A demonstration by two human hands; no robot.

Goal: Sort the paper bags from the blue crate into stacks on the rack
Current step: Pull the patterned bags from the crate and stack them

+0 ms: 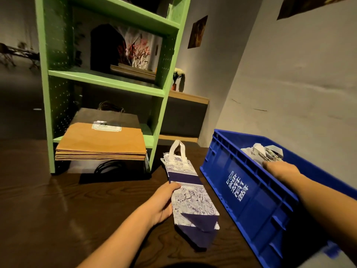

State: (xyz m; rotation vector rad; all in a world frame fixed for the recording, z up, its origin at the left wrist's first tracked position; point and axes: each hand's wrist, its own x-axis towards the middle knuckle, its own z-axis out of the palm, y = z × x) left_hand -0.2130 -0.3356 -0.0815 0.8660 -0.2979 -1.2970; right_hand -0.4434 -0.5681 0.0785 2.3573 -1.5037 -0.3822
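My left hand [164, 203] grips the left edge of a flat, narrow blue-and-white patterned bag [190, 194] with white handles, held over the dark wooden table. My right hand [280, 170] reaches inside the blue crate [249, 192] at the right and touches the crumpled white and patterned bags [262, 152] there; its fingers are partly hidden. On the bottom shelf of the green rack [108, 82] lies a stack of brown paper bags [100, 143], a darker bag [108, 116] behind it. More flat bags [133, 71] lie on the middle shelf.
The wooden table [48, 209] stretches left and in front of the rack. A black cable [110, 167] is coiled under the brown stack. A low wooden ledge [189, 97] with a small flower vase [176, 78] stands behind the rack, along the grey wall.
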